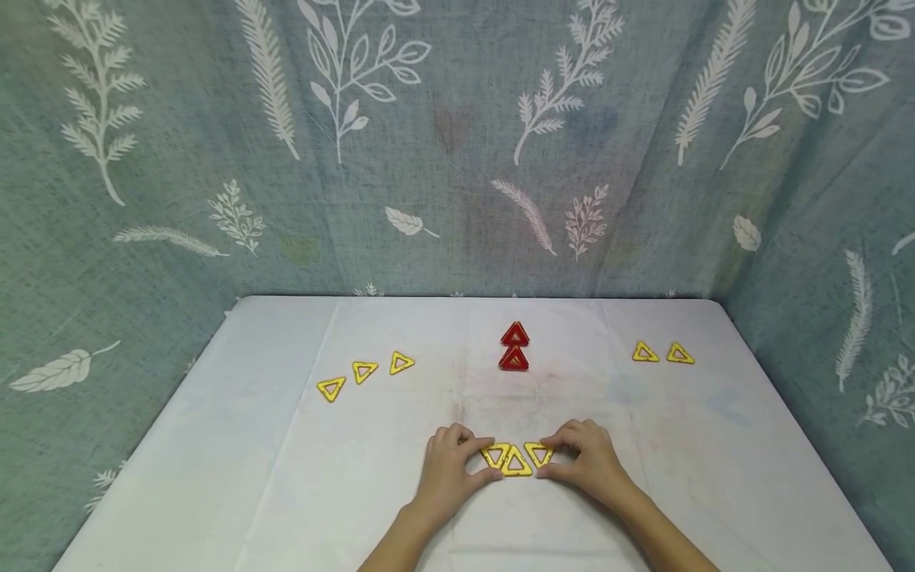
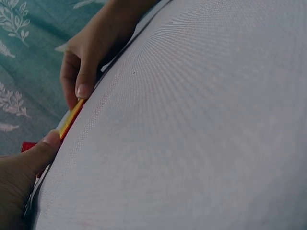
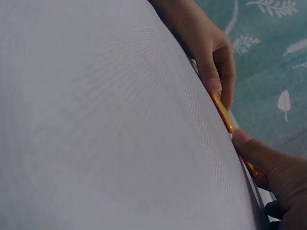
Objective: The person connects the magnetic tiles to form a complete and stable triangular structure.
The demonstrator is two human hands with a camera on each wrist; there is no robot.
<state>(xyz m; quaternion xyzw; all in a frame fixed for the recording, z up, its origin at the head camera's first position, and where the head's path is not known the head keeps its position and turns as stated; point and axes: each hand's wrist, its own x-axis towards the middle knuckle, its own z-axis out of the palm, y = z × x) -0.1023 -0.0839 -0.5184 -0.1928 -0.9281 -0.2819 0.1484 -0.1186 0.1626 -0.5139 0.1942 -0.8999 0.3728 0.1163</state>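
Three hollow yellow triangle tiles lie in a row near the front of the table in the head view. My left hand (image 1: 450, 461) pinches the left tile (image 1: 503, 446) between thumb and fingers. That tile points down and lies against the upright middle tile (image 1: 516, 473). On the other side my right hand (image 1: 588, 461) pinches the right tile (image 1: 538, 445), which also points down, a narrow gap from the middle one. Both wrist views show thumbs and fingers at a yellow tile edge (image 2: 71, 118), seen nearly edge-on, with red beside it.
Two red triangle tiles (image 1: 504, 365) lie one behind the other farther back. Several yellow tiles lie apart: three at the left (image 1: 365, 365), two at the right (image 1: 646, 360). A white cloth covers the table (image 1: 386, 429); leaf-patterned curtains (image 1: 457, 199) hang behind and beside it.
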